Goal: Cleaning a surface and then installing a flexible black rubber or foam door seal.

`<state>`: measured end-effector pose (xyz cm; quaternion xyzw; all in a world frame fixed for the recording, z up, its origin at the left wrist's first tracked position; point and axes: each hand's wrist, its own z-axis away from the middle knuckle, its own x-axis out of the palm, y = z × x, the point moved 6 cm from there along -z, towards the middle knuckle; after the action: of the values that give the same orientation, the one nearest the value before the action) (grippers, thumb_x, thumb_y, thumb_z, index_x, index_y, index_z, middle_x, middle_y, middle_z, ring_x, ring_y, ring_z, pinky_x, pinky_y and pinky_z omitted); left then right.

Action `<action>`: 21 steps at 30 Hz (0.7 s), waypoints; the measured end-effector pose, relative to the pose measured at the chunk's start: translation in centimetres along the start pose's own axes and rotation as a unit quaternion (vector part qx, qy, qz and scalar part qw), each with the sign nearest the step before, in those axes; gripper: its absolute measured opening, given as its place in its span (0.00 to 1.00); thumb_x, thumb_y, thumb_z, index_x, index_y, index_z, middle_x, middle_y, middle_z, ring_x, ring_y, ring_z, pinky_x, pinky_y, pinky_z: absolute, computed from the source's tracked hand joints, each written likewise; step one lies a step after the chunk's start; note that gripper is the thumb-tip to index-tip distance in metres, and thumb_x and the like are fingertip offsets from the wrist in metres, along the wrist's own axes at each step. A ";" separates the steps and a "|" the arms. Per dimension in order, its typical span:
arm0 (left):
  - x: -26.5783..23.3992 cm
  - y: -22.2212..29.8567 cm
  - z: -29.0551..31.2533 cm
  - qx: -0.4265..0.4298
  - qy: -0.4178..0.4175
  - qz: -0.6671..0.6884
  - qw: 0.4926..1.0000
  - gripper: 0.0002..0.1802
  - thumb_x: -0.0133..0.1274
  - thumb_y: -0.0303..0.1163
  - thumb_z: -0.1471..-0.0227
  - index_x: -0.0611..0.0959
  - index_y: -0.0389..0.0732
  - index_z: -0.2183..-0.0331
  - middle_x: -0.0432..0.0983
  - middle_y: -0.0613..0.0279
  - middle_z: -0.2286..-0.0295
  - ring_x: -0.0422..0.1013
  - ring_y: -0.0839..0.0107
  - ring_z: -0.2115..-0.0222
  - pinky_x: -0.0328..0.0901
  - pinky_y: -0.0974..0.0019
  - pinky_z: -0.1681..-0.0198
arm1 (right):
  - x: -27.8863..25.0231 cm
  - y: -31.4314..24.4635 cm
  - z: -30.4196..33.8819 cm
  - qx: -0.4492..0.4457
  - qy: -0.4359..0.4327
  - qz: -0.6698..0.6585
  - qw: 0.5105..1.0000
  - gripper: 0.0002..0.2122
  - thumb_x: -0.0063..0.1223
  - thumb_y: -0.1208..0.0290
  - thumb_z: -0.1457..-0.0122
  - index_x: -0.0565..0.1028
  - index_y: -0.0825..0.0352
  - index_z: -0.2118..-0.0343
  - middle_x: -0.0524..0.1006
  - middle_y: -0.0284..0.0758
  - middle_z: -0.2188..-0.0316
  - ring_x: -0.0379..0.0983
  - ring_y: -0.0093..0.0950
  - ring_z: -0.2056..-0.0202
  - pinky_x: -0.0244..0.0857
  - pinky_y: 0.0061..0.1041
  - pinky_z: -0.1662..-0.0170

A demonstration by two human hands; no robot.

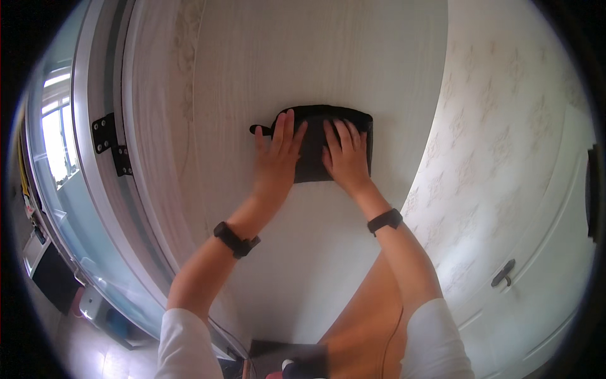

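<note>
A black zip pouch (312, 158) with a small loop at its left end lies on a pale wood-grain surface (297, 252). My left hand (278, 155) rests flat over the pouch's left part, fingers stretched out and pointing away from me. On the right part lies my right hand (346, 155), its fingers spread across the top of the pouch. Neither hand is wrapped round it. Each wrist wears a dark band.
At the left is a glass door (95, 221) with a black hinge (110, 142) on its frame. A patterned wall (480, 126) and a white door with a dark handle (503, 273) are on the right. A thin cable (392, 338) runs by my right arm.
</note>
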<state>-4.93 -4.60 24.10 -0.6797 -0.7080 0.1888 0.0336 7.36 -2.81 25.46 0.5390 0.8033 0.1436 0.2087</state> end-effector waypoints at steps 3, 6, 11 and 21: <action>-1.9 2.8 0.8 0.056 -0.057 -0.030 0.996 0.35 0.51 0.35 0.57 0.59 0.40 0.47 0.46 0.55 0.45 0.44 0.59 0.44 0.48 0.52 0.46 | 0.3 -0.4 -0.4 0.033 -0.055 0.065 0.996 0.24 0.47 0.68 0.51 0.60 0.66 0.49 0.53 0.42 0.47 0.46 0.42 0.44 0.43 0.50 0.46; -1.1 5.2 1.4 0.026 -0.097 0.179 0.979 0.36 0.49 0.30 0.57 0.56 0.38 0.46 0.47 0.51 0.46 0.46 0.55 0.45 0.50 0.56 0.46 | 0.2 -1.1 -0.8 0.055 -0.050 0.084 0.994 0.29 0.49 0.64 0.52 0.57 0.65 0.46 0.48 0.40 0.43 0.42 0.40 0.42 0.41 0.50 0.46; 0.4 5.0 1.7 -0.038 -0.072 0.286 0.955 0.36 0.46 0.26 0.55 0.50 0.32 0.46 0.46 0.47 0.46 0.45 0.49 0.45 0.50 0.55 0.46 | 0.1 -0.5 -0.7 0.081 -0.059 0.080 0.992 0.24 0.42 0.65 0.48 0.57 0.62 0.46 0.52 0.36 0.43 0.46 0.34 0.42 0.42 0.41 0.44; -0.7 2.8 -3.1 -0.032 0.088 0.243 0.965 0.27 0.43 0.32 0.53 0.62 0.30 0.51 0.52 0.49 0.48 0.49 0.57 0.46 0.51 0.57 0.46 | -0.8 1.0 -2.4 0.062 -0.055 0.100 0.992 0.22 0.39 0.65 0.45 0.58 0.63 0.46 0.54 0.35 0.43 0.47 0.32 0.42 0.42 0.38 0.43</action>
<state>-1.26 -4.54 26.27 -0.8460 -0.5214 0.1084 0.0273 7.29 -3.21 28.18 0.6354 0.7401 0.0841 0.2035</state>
